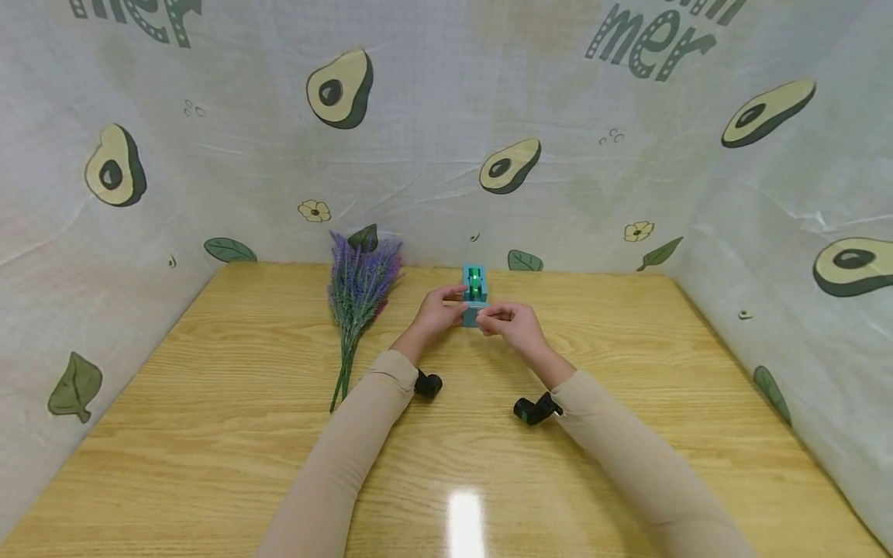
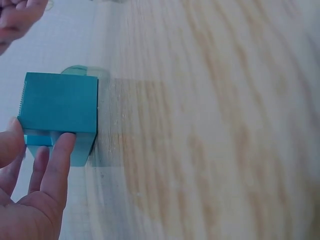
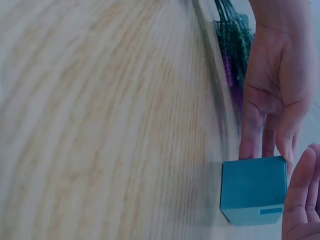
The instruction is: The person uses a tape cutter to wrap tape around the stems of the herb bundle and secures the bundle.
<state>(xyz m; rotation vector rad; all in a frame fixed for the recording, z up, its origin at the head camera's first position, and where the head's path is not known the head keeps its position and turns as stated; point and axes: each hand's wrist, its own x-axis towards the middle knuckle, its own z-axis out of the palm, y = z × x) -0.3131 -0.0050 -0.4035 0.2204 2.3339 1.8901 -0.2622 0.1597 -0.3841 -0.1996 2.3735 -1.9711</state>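
Note:
A teal tape dispenser [image 1: 475, 316] with a green roll [image 1: 476, 284] in it stands near the table's back edge. Its toothed cutter edge shows in the left wrist view, on the dispenser body [image 2: 61, 102]. My left hand [image 1: 439, 312] grips the dispenser from the left, thumb near the top and fingertips against the side. At the front end, my right hand [image 1: 512, 324] has thumb and forefinger pinched together by the cutter, at the tape's end, which barely shows. The right wrist view has the right hand's fingers [image 3: 300, 192] beside the dispenser [image 3: 254, 182].
A bunch of purple lavender [image 1: 359, 291] lies left of the dispenser, stems toward the front. Black wrist cameras [image 1: 429, 384] stick out below both wrists. Behind the wooden table [image 1: 593, 480] hangs a white avocado-print cloth [image 1: 432, 101], which also runs along both sides.

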